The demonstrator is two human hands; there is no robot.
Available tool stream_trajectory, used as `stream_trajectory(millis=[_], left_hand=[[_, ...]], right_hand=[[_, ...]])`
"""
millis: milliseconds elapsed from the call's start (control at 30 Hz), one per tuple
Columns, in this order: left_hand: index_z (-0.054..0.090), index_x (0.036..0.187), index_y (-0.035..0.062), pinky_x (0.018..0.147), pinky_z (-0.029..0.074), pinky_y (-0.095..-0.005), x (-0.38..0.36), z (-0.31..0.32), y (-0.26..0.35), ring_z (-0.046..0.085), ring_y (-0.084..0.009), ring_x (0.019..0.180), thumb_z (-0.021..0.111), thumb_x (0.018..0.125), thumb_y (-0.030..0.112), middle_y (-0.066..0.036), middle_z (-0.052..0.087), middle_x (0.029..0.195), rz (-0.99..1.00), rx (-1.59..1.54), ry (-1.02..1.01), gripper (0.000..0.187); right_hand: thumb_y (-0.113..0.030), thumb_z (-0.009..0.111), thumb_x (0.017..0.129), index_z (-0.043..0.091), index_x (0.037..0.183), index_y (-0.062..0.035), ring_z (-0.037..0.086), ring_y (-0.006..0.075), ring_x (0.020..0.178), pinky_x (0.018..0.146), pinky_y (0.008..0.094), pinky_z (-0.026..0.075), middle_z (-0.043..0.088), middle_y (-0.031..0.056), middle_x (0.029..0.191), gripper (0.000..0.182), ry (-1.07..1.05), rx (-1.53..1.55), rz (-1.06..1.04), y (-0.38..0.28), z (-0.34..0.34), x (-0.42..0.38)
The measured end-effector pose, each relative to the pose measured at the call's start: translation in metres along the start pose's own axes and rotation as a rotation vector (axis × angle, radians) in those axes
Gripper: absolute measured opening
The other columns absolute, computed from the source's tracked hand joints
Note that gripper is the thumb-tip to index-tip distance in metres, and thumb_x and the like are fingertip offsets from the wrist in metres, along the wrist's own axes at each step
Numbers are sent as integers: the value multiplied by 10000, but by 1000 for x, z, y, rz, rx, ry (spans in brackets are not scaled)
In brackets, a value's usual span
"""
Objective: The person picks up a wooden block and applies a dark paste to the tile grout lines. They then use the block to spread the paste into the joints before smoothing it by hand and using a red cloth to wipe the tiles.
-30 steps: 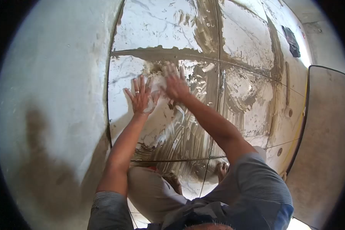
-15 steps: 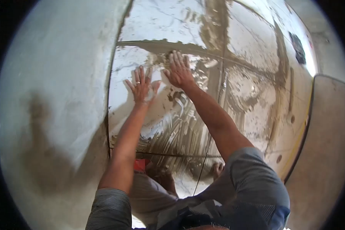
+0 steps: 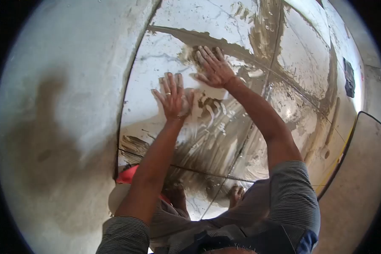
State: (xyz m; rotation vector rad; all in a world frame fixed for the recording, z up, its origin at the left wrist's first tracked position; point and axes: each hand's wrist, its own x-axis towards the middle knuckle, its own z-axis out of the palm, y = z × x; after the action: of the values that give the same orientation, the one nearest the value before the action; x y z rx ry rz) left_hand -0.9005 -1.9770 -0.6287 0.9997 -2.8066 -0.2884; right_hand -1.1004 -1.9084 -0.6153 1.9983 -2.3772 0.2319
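Both of my hands lie on a white, grey-veined tile (image 3: pixel 146 97) smeared with wet brown grout. My left hand (image 3: pixel 173 98), with a ring on one finger, has its fingers spread on the tile's lighter part. Farther up and to the right, my right hand (image 3: pixel 216 70) rests with fingers apart, its tips by a brown patch near the grout-covered joint (image 3: pixel 237 48). Neither hand holds anything. Curved smears and streaks of grout (image 3: pixel 207 144) cover the tile between my forearms.
Bare grey concrete (image 3: pixel 84 63) borders the tiles on the left, with a shadow on it. A red object (image 3: pixel 127 174) lies beside my left forearm. My bare feet (image 3: pixel 237 194) are below. A dark object (image 3: pixel 349 78) lies at the upper right, and a long stick-like tool (image 3: pixel 333 122) below it.
The view has turned and shifted, so the tiles and both hands appear farther right. Both hands remain spread on the tile. More of the red object shows.
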Motion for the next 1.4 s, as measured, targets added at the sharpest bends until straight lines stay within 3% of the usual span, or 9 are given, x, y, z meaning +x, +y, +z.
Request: stream_trajectory(millis=[267,333,400,567,633,1100,1133,1233,1400], left_hand=[[241,1454,118,1038,45,-669,3,0,1,165,-386,1380,349,919,518,-157,178,1513,23,39,-22,677],[250,1454,136,1039,35,-670,-4,9,7,156,-367,1388,359,907,538,-154,188,1512,18,42,3,687],[264,1451,152,1043,29,-667,5,7,0,139,-349,1396,383,892,557,-151,186,1512,-2,124,31,700],[241,1460,154,1049,25,-662,-5,13,-5,124,-357,1397,377,903,532,-145,173,1517,24,111,43,687],[241,1457,136,1042,33,-668,2,0,2,91,-354,1406,358,918,522,-135,159,1525,12,1,-1,673],[213,1465,154,1056,27,-650,24,-2,5,99,-385,1398,352,930,509,-146,139,1526,6,4,41,656],[220,1462,147,1055,26,-651,25,-1,8,100,-386,1397,352,931,506,-149,143,1524,4,30,45,654],[250,1450,135,1051,31,-655,-6,5,2,107,-387,1395,349,933,504,-165,149,1519,52,68,21,643],[241,1453,147,1045,46,-662,4,12,-3,157,-377,1388,350,928,515,-169,192,1507,45,65,78,651]], right_hand=[[-611,298,907,234,1425,-1,137,268,1412,1146,460,53,191,169,1507,803,53,176,-154,-18,-17,-5],[-528,465,876,274,1407,3,192,313,1393,1139,482,84,256,187,1476,775,-101,44,-27,14,0,0],[-528,423,900,264,1405,6,184,321,1394,1141,479,77,256,193,1473,752,128,67,-150,32,5,16],[-588,373,899,225,1428,-7,183,320,1394,1145,482,69,231,178,1489,799,55,187,-132,-8,-19,-2],[-651,317,883,197,1449,-53,162,261,1406,1147,480,47,207,134,1507,832,-252,-123,-89,6,-8,-4],[-685,267,876,144,1459,-56,112,269,1415,1148,478,48,137,131,1526,866,-336,-184,-26,4,-25,2],[-683,286,871,169,1455,-60,124,270,1413,1143,497,61,164,134,1520,862,87,119,-118,3,-20,-2],[-606,385,884,209,1439,-34,125,283,1412,1147,474,52,189,155,1508,816,-228,-2,-89,11,-3,-5],[-589,375,896,240,1427,-18,139,282,1409,1147,455,74,207,179,1496,792,-47,-92,-132,26,5,9]])
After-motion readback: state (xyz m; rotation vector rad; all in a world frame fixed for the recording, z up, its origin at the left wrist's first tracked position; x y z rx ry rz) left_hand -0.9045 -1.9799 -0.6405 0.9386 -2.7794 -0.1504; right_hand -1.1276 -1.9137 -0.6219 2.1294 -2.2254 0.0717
